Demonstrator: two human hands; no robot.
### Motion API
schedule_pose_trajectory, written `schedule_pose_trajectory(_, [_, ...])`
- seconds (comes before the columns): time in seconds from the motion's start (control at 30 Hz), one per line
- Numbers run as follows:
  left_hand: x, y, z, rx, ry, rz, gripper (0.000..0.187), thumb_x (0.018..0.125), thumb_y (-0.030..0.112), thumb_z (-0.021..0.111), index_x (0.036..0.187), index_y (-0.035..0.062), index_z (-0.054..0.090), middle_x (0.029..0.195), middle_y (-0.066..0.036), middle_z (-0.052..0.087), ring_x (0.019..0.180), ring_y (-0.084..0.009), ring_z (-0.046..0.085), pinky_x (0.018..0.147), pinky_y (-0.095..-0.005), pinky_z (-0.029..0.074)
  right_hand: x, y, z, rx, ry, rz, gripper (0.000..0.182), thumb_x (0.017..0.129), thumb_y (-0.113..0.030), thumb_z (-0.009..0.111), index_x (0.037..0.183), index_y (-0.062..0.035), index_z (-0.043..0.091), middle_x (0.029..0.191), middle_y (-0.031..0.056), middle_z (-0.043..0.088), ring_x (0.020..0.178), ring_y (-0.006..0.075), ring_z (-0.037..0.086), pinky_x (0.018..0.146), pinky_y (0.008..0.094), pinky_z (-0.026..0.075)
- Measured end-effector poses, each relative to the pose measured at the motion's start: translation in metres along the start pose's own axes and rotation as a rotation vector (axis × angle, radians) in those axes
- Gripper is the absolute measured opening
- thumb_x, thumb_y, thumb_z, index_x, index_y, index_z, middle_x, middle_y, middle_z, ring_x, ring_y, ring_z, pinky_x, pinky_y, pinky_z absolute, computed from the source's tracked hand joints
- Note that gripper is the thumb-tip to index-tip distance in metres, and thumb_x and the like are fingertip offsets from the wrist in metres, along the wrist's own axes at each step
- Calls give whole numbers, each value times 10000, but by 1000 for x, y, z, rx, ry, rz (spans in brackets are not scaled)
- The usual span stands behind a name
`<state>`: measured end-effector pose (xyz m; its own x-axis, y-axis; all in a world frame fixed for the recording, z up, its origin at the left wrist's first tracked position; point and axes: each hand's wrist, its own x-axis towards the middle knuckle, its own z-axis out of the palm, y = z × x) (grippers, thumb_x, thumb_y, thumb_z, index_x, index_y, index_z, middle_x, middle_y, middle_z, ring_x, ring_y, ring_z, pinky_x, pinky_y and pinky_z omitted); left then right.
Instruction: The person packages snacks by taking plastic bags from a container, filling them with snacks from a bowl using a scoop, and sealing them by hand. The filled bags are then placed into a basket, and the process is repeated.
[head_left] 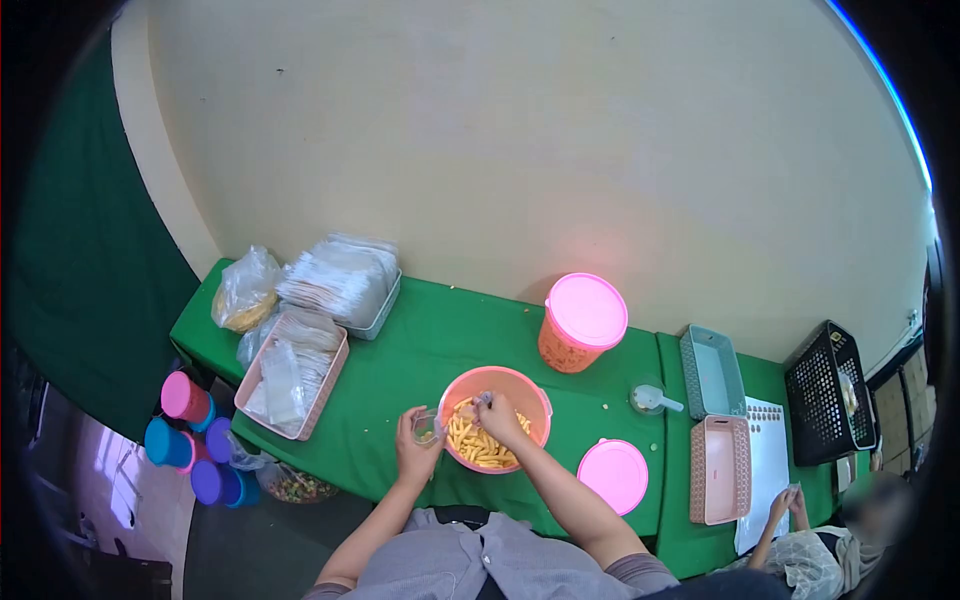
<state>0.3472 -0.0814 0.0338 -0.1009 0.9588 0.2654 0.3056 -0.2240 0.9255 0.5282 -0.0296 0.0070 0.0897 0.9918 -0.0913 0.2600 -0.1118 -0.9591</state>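
Note:
A pink-orange tub [543, 408] holds many yellow, finger-shaped snack sticks [478, 448]. My left hand [414, 452] grips a small clear plastic cup [426, 428] at the tub's left rim, with a little yellowish content showing inside. Over the sticks, inside the tub's opening, my right hand [501, 421] is closed on something small and greyish that I cannot make out. A pink lid [613, 477] lies flat to the right of my right forearm.
Behind stands a lidded pink container [586, 312]. Baskets of clear bags [290, 375] sit left; a scoop in a cup [650, 400], a pink basket [720, 470], a blue-grey basket [712, 375] and a black crate [825, 400] are right. Another person's hands [787, 503] work at far right.

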Motion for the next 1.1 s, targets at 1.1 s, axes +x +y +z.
schedule_pose_trajectory(1.1, [16, 28, -27, -255, 163, 134, 578, 688, 120, 821, 1136, 32, 467, 971, -68, 536, 910, -177, 553, 833, -323, 465, -36, -10, -53, 956, 252, 293, 194, 955, -261, 537, 996, -76, 499, 806, 43, 559, 665, 127, 546, 564, 242, 461])
